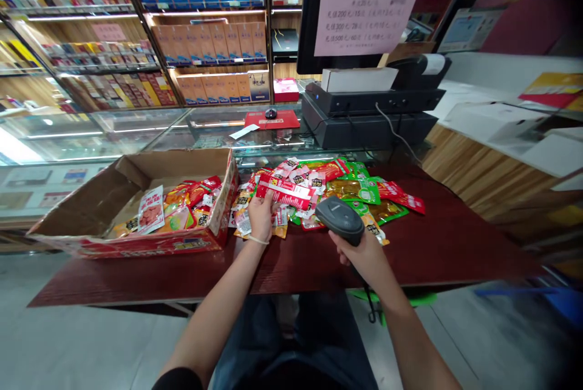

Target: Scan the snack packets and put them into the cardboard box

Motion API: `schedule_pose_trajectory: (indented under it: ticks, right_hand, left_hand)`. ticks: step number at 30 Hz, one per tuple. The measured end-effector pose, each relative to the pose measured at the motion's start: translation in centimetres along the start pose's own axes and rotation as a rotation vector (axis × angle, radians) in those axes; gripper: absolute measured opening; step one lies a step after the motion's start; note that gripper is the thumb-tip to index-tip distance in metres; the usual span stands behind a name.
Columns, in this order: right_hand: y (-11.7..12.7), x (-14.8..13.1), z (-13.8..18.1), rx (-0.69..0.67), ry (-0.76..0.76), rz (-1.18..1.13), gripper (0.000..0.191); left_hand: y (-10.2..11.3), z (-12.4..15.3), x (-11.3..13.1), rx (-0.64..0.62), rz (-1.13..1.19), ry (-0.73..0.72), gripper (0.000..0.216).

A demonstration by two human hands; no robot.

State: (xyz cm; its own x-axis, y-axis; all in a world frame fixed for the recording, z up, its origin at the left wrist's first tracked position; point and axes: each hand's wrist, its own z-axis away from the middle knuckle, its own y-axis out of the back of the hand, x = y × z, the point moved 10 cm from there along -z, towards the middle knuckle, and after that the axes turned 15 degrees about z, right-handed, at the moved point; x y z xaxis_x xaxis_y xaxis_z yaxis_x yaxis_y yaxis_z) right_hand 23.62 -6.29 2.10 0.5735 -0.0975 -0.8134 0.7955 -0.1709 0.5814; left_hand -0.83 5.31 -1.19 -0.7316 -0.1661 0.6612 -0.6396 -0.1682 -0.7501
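Pinched in my left hand (261,218) is a long red and white snack packet (291,192), held above a heap of snack packets (350,188) on the dark red table. My right hand (359,250) grips a dark grey barcode scanner (340,218) by its handle, its head pointing toward the packet. The heap has red, green, orange and white packets, some overlapping. To the left of my left hand stands an open cardboard box (150,250), with several more packets inside, among them a white and red one (150,211).
Behind the heap is a glass counter (204,119) with a red mat (286,119) and a mouse (271,113). A cash drawer (368,126) and a monitor with a pink notice (368,4) stand at the back right. Shelves of boxed goods line the wall. A cable hangs below the scanner.
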Motion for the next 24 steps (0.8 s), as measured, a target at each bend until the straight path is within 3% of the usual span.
schedule_pose_trajectory:
  ticks: [3,5,10,14,15,17,21,24]
  right_hand:
    - [0.4,-0.5,0.3,0.004,-0.015,-0.070,0.038]
    - [1.0,-0.8,0.4,0.028,-0.001,-0.084,0.038]
    - [0.0,-0.9,0.0,-0.063,-0.008,-0.060,0.036]
    - [-1.7,-2.8,0.0,-0.104,0.018,-0.072,0.038]
    - [-2.2,-3.5,0.1,-0.108,0.034,-0.079,0.038]
    - [-3.1,-4.9,0.2,-0.121,0.068,-0.081,0.039]
    - [-4.7,-6.6,0.2,-0.136,0.132,-0.050,0.042]
    - [-5.1,-6.6,0.2,-0.132,0.142,-0.040,0.042]
  left_hand:
    - [-1.4,0.5,1.4,-0.063,0.003,-0.058,0.036]
    - [-2.5,1.2,3.9,-0.104,-0.100,-0.145,0.032]
    - [-4.6,4.8,16.0,-0.155,-0.644,-0.663,0.026]
    - [-2.3,7.1,25.6,-0.026,-1.003,-1.027,0.025]
    - [-1.4,7.0,27.1,-0.014,-1.070,-1.053,0.027]
    - [0.4,5.5,28.6,-0.067,-1.207,-0.971,0.032]
    - [3.9,2.3,27.8,-0.205,-1.303,-0.655,0.048]
    - [4.6,2.3,27.6,-0.182,-1.239,-0.675,0.037]
